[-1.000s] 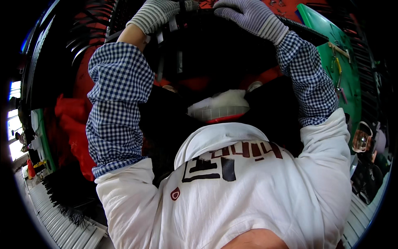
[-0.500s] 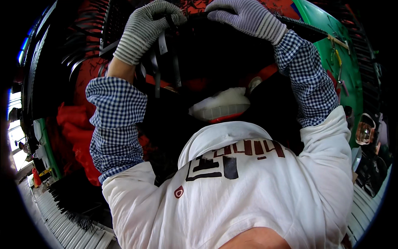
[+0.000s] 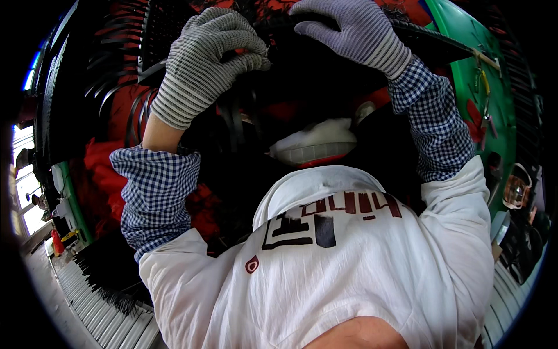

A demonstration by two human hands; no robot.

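My left hand (image 3: 215, 61), in a grey striped glove, is raised at upper left of centre with its fingers curled toward the thumb. A small dark bit shows at its fingertips; I cannot make out what it is. Below it hang thin black strips (image 3: 235, 119). My right hand (image 3: 357, 35), in a purple-grey striped glove, is at the top right of centre. Its thumb and fingers curve about a dark edge that I cannot make out against the black behind it. The two hands are apart, with a dark space between them.
A black perforated panel (image 3: 152, 38) with many curved black strips (image 3: 116, 43) stands at upper left. Red cloth (image 3: 104, 174) lies at left. At right is a green board (image 3: 488, 110) with small tools. A white cushion-like thing (image 3: 317, 142) sits before my body.
My left hand has moved down and turned, showing more of its back; the light strip seen beneath it now looks dark and blurred. The right hand has shifted slightly right and down.
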